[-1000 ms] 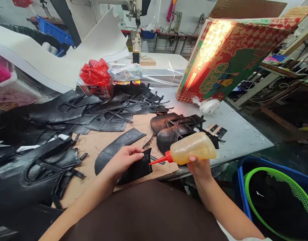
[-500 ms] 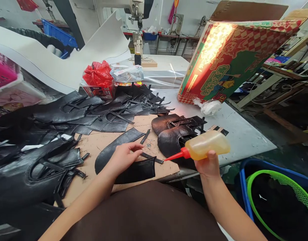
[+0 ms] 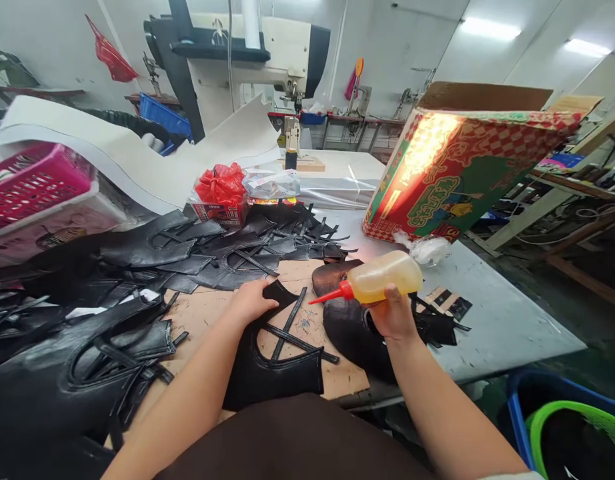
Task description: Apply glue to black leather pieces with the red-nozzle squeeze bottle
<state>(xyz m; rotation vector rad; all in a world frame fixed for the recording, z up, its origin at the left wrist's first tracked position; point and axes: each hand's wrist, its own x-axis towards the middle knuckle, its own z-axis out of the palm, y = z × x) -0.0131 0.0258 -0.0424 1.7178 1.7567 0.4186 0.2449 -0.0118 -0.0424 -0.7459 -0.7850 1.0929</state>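
Since the earlier frame, the left hand [image 3: 250, 303] has shifted to the far end of the black leather piece [image 3: 282, 379], thumb and fingers closed on it. That smooth, U-shaped piece, with narrow crossed straps [image 3: 292, 337], lies on a brown board [image 3: 350, 380] at the tabletop's [image 3: 507, 313] near edge. The right hand [image 3: 395, 317] wraps its fingers around a translucent plastic bottle [image 3: 387, 275], its tapered red nozzle [image 3: 332, 293] above the board.

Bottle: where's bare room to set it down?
Widest: grey tabletop between the strips and the tabletop's right edge. Smaller: cardboard between the left hand and black pile. Crowded: the left side, under that pile, and beside the right hand, where shoe parts lie.
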